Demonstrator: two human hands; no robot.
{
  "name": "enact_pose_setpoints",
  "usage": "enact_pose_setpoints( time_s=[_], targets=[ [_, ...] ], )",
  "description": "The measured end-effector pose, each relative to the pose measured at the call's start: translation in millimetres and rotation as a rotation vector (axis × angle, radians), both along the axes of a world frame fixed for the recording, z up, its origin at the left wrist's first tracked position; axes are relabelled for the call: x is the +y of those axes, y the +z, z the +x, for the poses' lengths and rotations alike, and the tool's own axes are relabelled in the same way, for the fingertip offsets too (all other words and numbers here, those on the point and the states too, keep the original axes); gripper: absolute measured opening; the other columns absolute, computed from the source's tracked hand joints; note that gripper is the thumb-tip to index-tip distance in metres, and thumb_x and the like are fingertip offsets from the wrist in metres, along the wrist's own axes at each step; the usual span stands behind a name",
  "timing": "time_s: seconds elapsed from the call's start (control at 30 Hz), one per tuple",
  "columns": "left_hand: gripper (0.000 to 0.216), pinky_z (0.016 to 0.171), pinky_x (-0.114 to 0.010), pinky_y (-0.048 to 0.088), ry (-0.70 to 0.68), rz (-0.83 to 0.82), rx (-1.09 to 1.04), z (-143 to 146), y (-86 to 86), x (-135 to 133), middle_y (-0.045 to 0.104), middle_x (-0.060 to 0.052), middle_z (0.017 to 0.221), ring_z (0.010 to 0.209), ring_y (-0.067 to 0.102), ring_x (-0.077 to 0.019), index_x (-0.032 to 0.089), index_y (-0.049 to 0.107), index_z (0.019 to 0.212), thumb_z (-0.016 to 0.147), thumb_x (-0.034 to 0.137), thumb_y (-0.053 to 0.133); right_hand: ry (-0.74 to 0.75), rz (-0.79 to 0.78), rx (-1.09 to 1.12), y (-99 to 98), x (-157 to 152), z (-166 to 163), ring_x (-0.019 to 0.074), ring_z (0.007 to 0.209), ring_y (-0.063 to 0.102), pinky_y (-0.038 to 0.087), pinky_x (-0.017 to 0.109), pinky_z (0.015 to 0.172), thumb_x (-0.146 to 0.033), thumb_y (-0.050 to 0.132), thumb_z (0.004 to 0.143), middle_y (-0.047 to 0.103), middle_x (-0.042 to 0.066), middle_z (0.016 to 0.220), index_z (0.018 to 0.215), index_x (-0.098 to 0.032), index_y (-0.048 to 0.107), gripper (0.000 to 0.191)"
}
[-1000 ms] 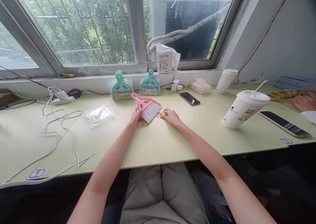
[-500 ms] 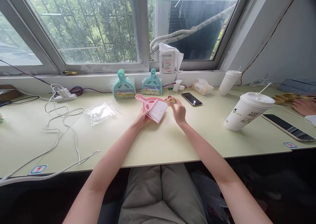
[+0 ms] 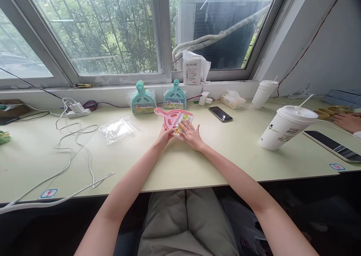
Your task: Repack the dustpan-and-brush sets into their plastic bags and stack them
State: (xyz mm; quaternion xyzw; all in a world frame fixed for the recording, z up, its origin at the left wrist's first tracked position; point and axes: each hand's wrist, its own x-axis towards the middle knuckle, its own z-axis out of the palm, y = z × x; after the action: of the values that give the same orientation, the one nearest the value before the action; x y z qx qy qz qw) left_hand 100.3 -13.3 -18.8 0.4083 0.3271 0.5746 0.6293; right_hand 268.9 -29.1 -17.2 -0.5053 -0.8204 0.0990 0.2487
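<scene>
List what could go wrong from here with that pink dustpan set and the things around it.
The printed card may slip or sit crooked on the bristles if the right hand shifts.
The pink dustpan set could tilt if the left hand loosens.
A knock might tip the large white cup onto the phone beside it.

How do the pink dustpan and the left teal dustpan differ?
The pink dustpan is in the left hand; the left teal dustpan stands by the wall, untouched. The pink dustpan shows no wrapping; the teal one is in clear plastic. Both have looped handles and printed cards.
</scene>
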Motion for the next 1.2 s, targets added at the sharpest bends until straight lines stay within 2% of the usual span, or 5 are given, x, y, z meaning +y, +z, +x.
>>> enact_pose_setpoints(
  time_s=[0.17,0.33,0.43,0.97,1.2],
  targets=[
    [0.062,0.084,-0.035,0.053,0.029,0.046,-0.013,3,5.3,-5,0.065,-0.008,0.111,0.097,0.064,-0.0199,0.018,0.048,0.116,0.06,0.008,0.072,-0.232,-0.049,0.611,-1.0,3,-4,0.0243,0.147,0.004,0.011,0.059,0.114,-0.053,0.043,0.088,0.0,0.009,0.159,0.151,-0.024,-0.001,0.082],
    [0.067,0.087,-0.039,0.053,0.007,0.09,0.026,6,8.6,-9,0.065,-0.008,0.112,0.099,0.064,-0.0225,0.019,0.048,0.119,0.059,0.01,0.075,0.034,-0.525,1.12,0.3,3,-2,0.0222,0.113,0.061,0.05,0.041,0.097,-0.033,0.055,0.085,0.057,0.012,0.132,0.132,-0.021,0.039,0.052],
    [0.071,0.087,-0.04,0.053,-0.021,0.12,0.066,7,8.0,-11,0.064,-0.009,0.114,0.102,0.063,-0.0248,0.02,0.047,0.12,0.057,0.014,0.078,-0.017,-0.592,1.267,-0.5,4,0,0.018,0.085,0.07,0.058,0.037,0.082,-0.021,0.061,0.081,0.071,0.005,0.105,0.111,-0.022,0.051,0.032],
    [0.076,0.084,-0.039,0.054,-0.08,0.148,0.117,3,3.2,-6,0.061,-0.01,0.119,0.105,0.061,-0.0269,0.02,0.046,0.125,0.057,0.015,0.08,0.03,-0.629,1.339,-5.8,12,9,0.0167,0.076,0.072,0.06,0.035,0.074,-0.029,0.067,0.076,0.071,0.001,0.103,0.113,-0.027,0.047,0.042],
    [0.075,0.086,-0.038,0.053,-0.144,0.131,0.142,3,4.1,-8,0.061,-0.01,0.122,0.106,0.061,-0.0252,0.023,0.046,0.126,0.059,0.018,0.08,0.006,-0.61,1.341,-6.8,12,9,0.0175,0.076,0.071,0.06,0.034,0.072,-0.024,0.07,0.074,0.072,0.004,0.098,0.102,-0.022,0.055,0.032]
  ],
)
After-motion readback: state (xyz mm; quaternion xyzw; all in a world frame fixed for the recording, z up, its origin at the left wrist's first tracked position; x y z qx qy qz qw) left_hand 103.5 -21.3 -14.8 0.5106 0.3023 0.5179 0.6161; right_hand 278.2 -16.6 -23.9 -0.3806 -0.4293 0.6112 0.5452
